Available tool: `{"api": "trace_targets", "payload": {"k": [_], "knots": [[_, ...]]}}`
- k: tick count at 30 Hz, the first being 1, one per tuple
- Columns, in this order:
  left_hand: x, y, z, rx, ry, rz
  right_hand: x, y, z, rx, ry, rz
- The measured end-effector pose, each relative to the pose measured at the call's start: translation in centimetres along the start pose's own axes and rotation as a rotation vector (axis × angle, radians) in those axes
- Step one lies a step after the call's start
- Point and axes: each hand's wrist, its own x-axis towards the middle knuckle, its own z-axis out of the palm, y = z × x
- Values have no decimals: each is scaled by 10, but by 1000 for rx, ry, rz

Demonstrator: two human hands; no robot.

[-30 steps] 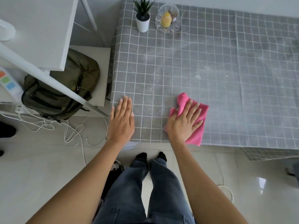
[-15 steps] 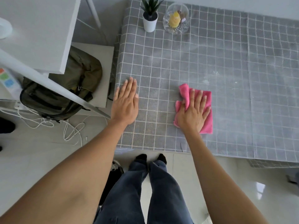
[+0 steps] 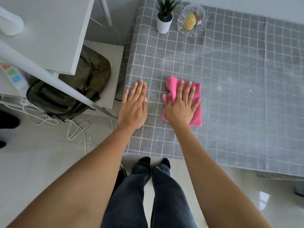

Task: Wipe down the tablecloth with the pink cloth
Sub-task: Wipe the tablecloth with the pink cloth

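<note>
Head view, looking down over two bare forearms at a table near its left end. Grey tablecloth (image 3: 230, 66) with a white grid covers the table. The right hand (image 3: 181, 104) lies flat on the pink cloth (image 3: 196, 102), fingers straight and slightly spread, pressing it onto the fabric near the table's left end. The left hand (image 3: 134, 107) rests palm down just beside it, fingers straight and together, at the table's left edge; it holds nothing.

Compared with a second ago, the pink cloth and the right hand have travelled away from the near edge and leftward, closer to the left hand, which has also slid forward. That reads as a wiping stroke in progress, with the left hand steadying the fabric.

White specks and pale smears remain to the right of the cloth, so much of the surface probably still needs wiping.

At the far edge stand a small potted plant (image 3: 164, 18) and a glass dish (image 3: 191, 20) holding something yellow. Left of the table, an olive backpack (image 3: 79, 89) sits on a low white surface, with white cables (image 3: 77, 129) on the floor.
</note>
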Motion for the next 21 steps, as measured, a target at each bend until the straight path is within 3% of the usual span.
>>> {"api": "trace_targets", "payload": {"k": [7,14,21], "knots": [[1,-1,2,21,8,-21,12,14,-10,54,49,207],[0,0,1,20,15,-13,-8,-25,9,26,22,54],[1,-2,3,5,2,-11,9,33,-13,-1,44,124]]}}
